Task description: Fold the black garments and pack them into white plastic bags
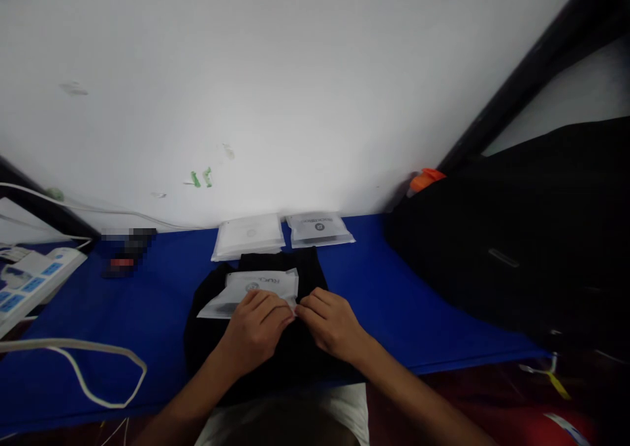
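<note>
The left hand and right hand pinch the near-right corner of a flat, frosted-white plastic pouch, a sensible hold for something probably light, soft and slippery.

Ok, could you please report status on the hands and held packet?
Left hand, right hand: fingers at right corner of packet. Packet over black cloth. Nothing visibly blocking.

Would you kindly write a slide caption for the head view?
Left hand and right hand hold a whitish packet over black fabric.
</note>
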`<move>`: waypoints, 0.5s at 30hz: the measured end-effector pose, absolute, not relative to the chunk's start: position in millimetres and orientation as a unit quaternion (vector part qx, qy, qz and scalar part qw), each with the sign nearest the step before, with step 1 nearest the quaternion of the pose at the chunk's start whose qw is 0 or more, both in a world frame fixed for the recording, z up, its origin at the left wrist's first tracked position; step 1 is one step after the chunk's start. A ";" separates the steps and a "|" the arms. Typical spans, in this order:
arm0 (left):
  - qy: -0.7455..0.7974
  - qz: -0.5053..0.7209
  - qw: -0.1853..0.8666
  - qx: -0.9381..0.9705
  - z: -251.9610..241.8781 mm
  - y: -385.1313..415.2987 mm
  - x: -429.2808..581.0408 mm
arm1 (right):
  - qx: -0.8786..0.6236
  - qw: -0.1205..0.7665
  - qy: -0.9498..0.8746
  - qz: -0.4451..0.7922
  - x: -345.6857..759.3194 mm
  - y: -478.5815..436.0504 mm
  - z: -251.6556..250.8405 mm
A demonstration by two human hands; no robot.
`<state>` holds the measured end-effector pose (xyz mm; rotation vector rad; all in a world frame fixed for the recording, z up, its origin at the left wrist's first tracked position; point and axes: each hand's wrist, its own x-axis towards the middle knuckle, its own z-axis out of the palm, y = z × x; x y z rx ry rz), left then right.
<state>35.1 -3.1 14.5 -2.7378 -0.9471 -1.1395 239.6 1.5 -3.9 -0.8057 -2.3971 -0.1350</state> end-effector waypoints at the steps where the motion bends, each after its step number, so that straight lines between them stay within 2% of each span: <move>1: -0.312 -0.365 0.016 -0.877 13.6 -2.5 31.3 | -0.301 0.305 -0.902 -0.054 242.6 3.2 -3.6; 15: -0.363 -0.352 0.070 -0.860 -1.4 -5.2 -20.5 | -0.313 0.362 -0.878 -0.025 262.4 15.5 -4.8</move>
